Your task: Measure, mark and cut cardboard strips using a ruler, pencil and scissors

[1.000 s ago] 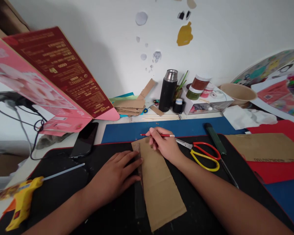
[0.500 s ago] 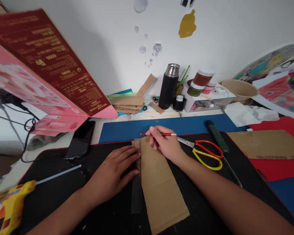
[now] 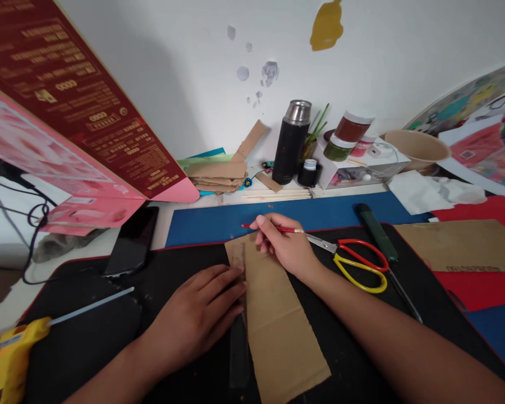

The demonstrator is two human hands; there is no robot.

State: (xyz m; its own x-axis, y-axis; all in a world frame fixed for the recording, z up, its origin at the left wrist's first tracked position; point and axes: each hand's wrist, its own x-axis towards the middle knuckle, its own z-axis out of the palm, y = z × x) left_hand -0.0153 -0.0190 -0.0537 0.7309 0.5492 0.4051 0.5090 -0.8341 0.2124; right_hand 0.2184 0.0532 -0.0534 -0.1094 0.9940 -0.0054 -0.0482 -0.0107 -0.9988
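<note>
A strip of brown cardboard [image 3: 284,331] lies lengthwise on the black mat in front of me. A clear ruler [image 3: 239,359] rests along its left edge, its far end over the cardboard and its near end over the mat. My left hand [image 3: 202,303] lies on the ruler from the left, with its fingers extended and fingertips on it. My right hand [image 3: 284,244] pinches a red pencil [image 3: 290,229], tip to the left, above the far end of the cardboard. Scissors [image 3: 364,264] with red and yellow handles lie just right of that hand.
A green box cutter [image 3: 376,233] lies beyond the scissors. At left are a yellow glue gun [image 3: 14,353], a phone [image 3: 132,241] and a tall pink and red box [image 3: 92,112]. A black thermos [image 3: 292,146] stands at the back; another cardboard piece [image 3: 463,244] lies at right.
The ruler has slid towards me along the cardboard, and my left hand has come slightly nearer with it. My right hand still holds the pencil in nearly the same place. The view has shifted a little.
</note>
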